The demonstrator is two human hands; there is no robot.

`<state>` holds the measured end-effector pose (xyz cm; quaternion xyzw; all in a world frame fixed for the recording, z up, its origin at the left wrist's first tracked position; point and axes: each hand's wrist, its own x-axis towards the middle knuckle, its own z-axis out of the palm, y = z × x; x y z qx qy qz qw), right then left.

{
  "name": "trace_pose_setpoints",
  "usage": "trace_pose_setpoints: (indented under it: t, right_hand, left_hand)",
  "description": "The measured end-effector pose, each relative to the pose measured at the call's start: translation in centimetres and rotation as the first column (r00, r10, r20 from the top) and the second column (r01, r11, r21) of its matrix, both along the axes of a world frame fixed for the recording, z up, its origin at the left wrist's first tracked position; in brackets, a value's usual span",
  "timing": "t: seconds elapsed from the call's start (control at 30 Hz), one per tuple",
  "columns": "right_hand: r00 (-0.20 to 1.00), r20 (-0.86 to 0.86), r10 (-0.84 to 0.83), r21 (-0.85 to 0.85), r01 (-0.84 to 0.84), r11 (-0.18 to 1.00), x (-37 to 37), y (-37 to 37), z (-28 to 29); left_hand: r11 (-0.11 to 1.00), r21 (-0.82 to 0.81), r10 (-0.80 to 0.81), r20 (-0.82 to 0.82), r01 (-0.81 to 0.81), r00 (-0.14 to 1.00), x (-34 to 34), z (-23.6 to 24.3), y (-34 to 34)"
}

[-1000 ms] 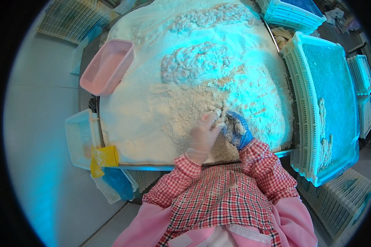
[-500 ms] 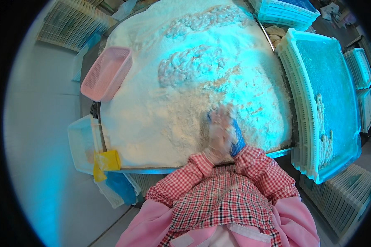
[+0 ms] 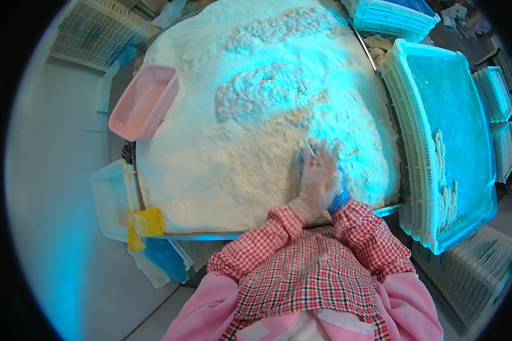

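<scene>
My left hand (image 3: 320, 181), in a clear flour-dusted glove, lies across my right hand near the table's front edge. Its fingers are stretched out and somewhat apart. Only a strip of my right hand (image 3: 340, 196), in a blue glove, shows beneath; its fingers are hidden. Whether anything lies between the two palms cannot be seen. Around them spreads a thick layer of white flour (image 3: 193, 176) on the table. Beyond the hands sits a heap of pale, flour-coated lumps, like dough pieces (image 3: 261, 91), and farther back a second such heap (image 3: 284, 27).
A pink perforated basket (image 3: 144, 102) rests on the table's left edge. On the right stands a stack of trays (image 3: 418, 165), the top one holding several pale dough strips (image 3: 447, 199). A white bin (image 3: 114, 193) with a yellow cloth (image 3: 146, 227) is at the lower left.
Both hands, still pressed one over the other, have shifted slightly to the right. The left hand's fingers show more clearly now, stretched out where they were blurred before.
</scene>
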<state>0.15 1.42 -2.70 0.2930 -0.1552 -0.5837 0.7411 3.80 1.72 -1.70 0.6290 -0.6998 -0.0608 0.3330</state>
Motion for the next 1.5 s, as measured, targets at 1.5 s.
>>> trace_pose_setpoints:
  t: [1.5]
  right_hand:
    - [-0.872, -0.455, -0.18, 0.216, -0.305, 0.928, -38.8, -19.8, 10.0]
  left_hand:
    - [0.858, 0.488, 0.211, -0.053, -0.159, 0.976, 11.6, -0.9, -2.3]
